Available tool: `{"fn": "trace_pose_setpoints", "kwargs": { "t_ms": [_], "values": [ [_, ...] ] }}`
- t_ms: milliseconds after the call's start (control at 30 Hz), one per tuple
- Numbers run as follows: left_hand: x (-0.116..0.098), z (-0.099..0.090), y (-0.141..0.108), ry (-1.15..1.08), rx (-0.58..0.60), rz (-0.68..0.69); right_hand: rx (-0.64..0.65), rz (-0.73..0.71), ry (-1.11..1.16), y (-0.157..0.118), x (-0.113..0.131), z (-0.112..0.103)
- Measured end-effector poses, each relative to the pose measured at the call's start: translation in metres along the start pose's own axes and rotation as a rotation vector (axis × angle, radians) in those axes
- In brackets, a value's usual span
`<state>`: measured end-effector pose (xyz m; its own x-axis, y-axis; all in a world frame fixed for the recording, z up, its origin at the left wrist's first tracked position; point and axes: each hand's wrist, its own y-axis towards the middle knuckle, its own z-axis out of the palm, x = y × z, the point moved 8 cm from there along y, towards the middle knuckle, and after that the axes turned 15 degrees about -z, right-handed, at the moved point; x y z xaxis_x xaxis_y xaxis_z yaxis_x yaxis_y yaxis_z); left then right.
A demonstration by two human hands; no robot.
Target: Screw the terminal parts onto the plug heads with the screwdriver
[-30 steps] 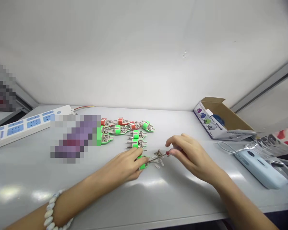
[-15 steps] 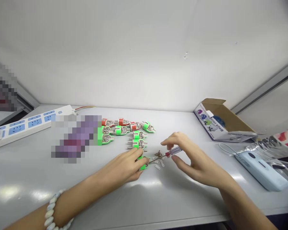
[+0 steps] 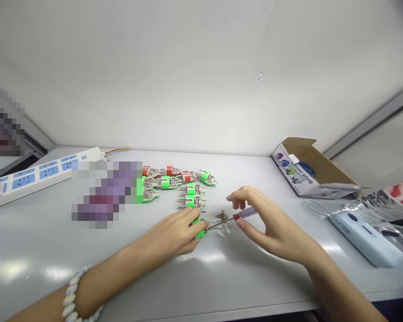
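Right hand [image 3: 272, 228] pinching a slim screwdriver with a red and translucent handle [image 3: 246, 213] between thumb and fingers, steel shaft reaching toward a green two-pin plug [image 3: 200, 228], tip contact hard to see, left hand [image 3: 173, 230] curled over the plug, small brown screws [image 3: 222, 216] and white plastic pieces [image 3: 224, 229] just beside it, more red and green plugs [image 3: 184, 183] behind, on a white table [image 3: 154, 286]

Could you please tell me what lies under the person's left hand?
Under the left hand lies a green-bodied plug; its green body shows beyond the fingers, where the shaft of a screwdriver reaches it. Most of the plug is covered, so its pins cannot be seen.
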<state>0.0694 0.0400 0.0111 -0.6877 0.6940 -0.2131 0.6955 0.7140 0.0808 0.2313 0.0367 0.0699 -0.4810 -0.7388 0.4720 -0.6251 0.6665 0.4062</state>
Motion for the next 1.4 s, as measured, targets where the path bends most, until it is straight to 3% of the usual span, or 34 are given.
{"fn": "trace_pose_setpoints", "kwargs": {
  "t_ms": [67,167,400,600,733,1400],
  "values": [
    [0.000,0.001,0.000,0.013,0.000,-0.003,-0.013,0.096,-0.060,-0.002,-0.009,0.000],
    [-0.001,0.001,0.000,0.017,0.016,-0.001,-0.012,0.168,0.052,-0.005,-0.015,0.005],
    [-0.001,0.001,0.000,0.004,0.006,-0.001,-0.078,0.026,0.274,0.001,-0.001,-0.003],
    [-0.001,0.001,0.000,0.033,0.018,-0.011,-0.242,-0.034,0.101,0.001,-0.003,-0.015],
    [-0.001,0.000,0.000,0.023,0.017,-0.002,-0.188,-0.065,0.068,0.002,-0.006,-0.002],
    [-0.001,0.002,0.000,0.075,-0.008,0.010,-0.374,0.129,0.172,-0.007,-0.031,-0.005]
  ]
}}
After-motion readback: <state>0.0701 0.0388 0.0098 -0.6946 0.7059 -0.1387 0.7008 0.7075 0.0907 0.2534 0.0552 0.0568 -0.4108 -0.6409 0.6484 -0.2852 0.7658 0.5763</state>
